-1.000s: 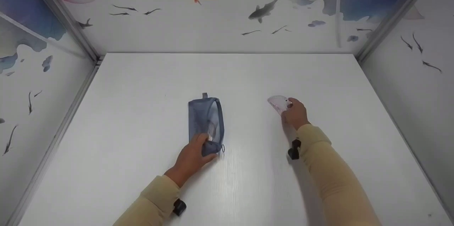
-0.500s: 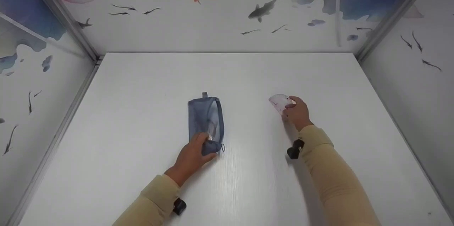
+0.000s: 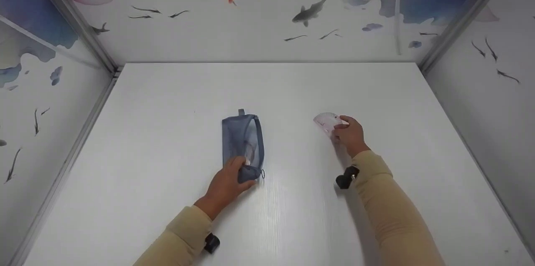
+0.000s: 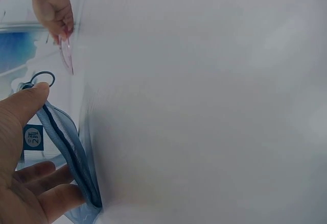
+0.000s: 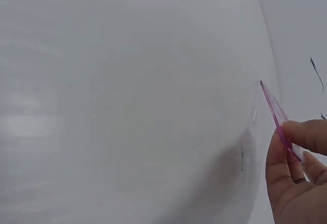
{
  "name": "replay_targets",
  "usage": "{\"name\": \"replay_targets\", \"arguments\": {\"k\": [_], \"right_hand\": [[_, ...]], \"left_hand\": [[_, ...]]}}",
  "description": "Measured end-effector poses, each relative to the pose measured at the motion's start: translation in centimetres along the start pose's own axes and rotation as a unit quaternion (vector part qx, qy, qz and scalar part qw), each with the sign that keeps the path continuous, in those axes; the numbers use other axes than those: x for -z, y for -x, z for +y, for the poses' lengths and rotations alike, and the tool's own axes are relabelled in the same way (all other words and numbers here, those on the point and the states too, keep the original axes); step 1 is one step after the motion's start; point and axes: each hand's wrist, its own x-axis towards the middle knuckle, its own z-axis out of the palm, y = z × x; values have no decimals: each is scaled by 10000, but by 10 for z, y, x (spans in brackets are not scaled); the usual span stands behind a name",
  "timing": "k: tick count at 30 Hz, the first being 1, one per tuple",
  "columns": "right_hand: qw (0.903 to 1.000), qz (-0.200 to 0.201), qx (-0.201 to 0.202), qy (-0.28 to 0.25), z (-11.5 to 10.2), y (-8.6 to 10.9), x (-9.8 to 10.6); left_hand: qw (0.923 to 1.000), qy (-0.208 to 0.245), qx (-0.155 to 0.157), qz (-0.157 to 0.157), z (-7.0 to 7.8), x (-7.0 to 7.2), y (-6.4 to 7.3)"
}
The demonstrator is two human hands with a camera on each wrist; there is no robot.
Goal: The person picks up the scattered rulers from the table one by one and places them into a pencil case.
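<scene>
A blue-grey mesh zip pouch point(image 3: 236, 136) lies at the middle of the table, its zipped side gaping. My left hand point(image 3: 225, 182) grips its near end, thumb by the zip's pull ring point(image 4: 43, 76) and fingers on the mesh. A dark label point(image 4: 33, 137) shows inside the left wrist view. To the right, my right hand point(image 3: 350, 134) pinches a clear pinkish protractor point(image 3: 326, 123) between thumb and fingers, raised over the table. Seen nearly edge-on in the right wrist view, the protractor point(image 5: 276, 112) shows a magenta edge.
The white table point(image 3: 167, 90) is bounded by a back wall point(image 3: 250, 40) and side walls printed with fish and petals. Black wrist cameras sit under both cuffs, the right one point(image 3: 346, 177) close over the table.
My right hand shifts slightly up and right, then a little back, and the protractor turns to show more of its face. The left hand and the pouch stay still.
</scene>
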Motion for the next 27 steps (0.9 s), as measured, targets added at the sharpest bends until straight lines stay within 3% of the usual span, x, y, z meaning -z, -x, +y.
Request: {"name": "replay_targets", "arguments": {"k": [17, 27], "right_hand": [[9979, -169, -103, -621, -5, 10, -6], [9960, -289, 84, -841, -12, 18, -12]], "left_hand": [[10000, 48, 51, 37, 0, 0, 1], [9994, -49, -255, 207, 0, 1, 3]]}}
